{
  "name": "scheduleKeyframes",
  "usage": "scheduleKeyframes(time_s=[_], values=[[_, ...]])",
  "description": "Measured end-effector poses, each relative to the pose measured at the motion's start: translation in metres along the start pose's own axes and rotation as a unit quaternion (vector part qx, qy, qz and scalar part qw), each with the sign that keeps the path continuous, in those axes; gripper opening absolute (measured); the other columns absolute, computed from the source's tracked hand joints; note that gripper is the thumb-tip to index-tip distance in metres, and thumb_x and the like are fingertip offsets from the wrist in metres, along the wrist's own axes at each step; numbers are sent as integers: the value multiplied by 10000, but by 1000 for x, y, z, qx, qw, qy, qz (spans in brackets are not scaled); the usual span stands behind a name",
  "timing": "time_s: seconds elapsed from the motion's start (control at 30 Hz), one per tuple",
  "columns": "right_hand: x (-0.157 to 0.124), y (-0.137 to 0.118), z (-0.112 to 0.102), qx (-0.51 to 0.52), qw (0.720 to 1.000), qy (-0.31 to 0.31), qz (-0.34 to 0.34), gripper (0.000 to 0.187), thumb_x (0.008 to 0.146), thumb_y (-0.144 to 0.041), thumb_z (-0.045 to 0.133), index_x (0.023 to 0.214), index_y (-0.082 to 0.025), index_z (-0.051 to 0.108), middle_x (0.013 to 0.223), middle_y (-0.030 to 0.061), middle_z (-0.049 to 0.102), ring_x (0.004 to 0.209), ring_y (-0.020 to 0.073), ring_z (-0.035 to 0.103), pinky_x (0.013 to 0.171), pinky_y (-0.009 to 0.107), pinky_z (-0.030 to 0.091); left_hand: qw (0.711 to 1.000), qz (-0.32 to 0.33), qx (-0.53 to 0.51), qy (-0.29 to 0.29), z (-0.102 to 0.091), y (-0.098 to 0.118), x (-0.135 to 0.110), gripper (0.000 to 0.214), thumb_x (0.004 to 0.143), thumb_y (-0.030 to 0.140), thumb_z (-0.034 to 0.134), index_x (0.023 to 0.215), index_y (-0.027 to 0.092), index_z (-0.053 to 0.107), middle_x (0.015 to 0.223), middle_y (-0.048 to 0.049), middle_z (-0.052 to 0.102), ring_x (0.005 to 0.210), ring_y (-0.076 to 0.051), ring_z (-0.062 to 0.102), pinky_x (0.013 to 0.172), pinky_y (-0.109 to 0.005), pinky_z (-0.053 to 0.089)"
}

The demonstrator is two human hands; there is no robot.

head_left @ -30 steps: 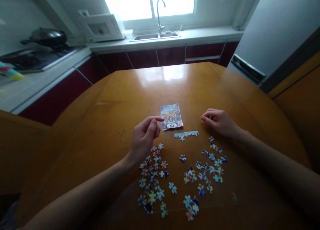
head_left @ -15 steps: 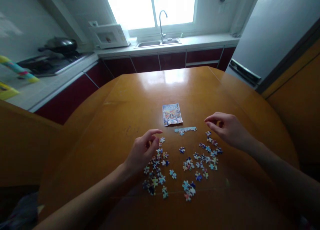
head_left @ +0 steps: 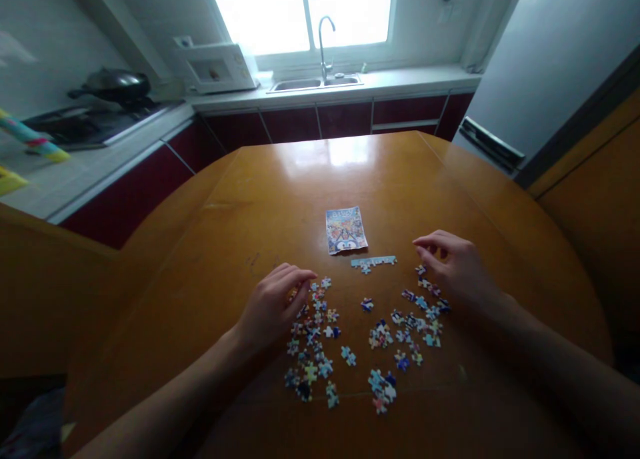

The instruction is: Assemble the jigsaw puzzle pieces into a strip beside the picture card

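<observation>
My left hand (head_left: 274, 300) hovers at the upper left of a loose group of jigsaw puzzle pieces (head_left: 311, 371), its fingers curled in towards the thumb. Anything between those fingertips is too small to make out. On the other side, my right hand (head_left: 453, 262) is pinched just above a second scatter of pieces (head_left: 421, 322); no piece shows clearly in it. Between the hands lies a joined puzzle strip (head_left: 374, 262) with a pale blue straight edge. Behind it, a printed picture sheet (head_left: 346, 230) rests flat. One dark blue piece (head_left: 367, 304) sits alone.
A brown wooden table (head_left: 280, 192) bears everything. Nearer me is a small cluster of pieces (head_left: 383, 391). Beyond the table stand a sink (head_left: 297, 84) with a tap, a white microwave (head_left: 220, 69), a pan (head_left: 117, 86) on the stove, and a fridge (head_left: 545, 79).
My left hand has drawn back to the left and its extended index finger has curled towards the thumb. My right hand stays pinched in nearly the same place. The view has shifted slightly.
</observation>
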State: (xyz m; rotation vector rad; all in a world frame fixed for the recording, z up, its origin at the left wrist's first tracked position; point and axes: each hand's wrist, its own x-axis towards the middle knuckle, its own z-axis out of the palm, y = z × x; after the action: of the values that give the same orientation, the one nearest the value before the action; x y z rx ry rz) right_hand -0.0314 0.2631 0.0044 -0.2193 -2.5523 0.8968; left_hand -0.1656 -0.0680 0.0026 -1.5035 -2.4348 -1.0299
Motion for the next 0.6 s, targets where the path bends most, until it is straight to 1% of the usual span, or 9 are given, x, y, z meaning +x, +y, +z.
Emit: scheduleKeyframes(time_s=[0.1,0.27,0.43,0.6], values=[[0,3,0,3,1000,-17,-1,157,904,-298,596,914,-208,725,835,70,699,735,203,625,646,349,500,1000,3,-2,-12,3,-1,-1,141,954,164,543,1033,167,660,893,-61,680,828,-174,613,746,-307,493],[-2,1,0,5,999,-36,11,132,894,-271,611,913,-205,724,840,60,690,725,192,621,641,339,493,999,4,-5,-35,3,-1,-2,144,951,159,558,1048,175,664,896,-60,678,838,-174,601,757,-314,495],[-6,1,2,3,998,-60,16,133,907,-273,606,922,-201,716,861,60,685,747,192,611,656,344,486,999,10,-13,-49,4,0,-4,151,946,156,577,1068,182,661,898,-60,680,852,-181,593,760,-318,489],[-10,-3,3,12,997,-81,15,141,915,-287,607,942,-199,715,904,75,694,782,200,621,694,368,505,998,9,-19,-59,4,2,-4,156,949,142,571,1070,184,660,917,-60,675,859,-178,584,764,-316,485]])
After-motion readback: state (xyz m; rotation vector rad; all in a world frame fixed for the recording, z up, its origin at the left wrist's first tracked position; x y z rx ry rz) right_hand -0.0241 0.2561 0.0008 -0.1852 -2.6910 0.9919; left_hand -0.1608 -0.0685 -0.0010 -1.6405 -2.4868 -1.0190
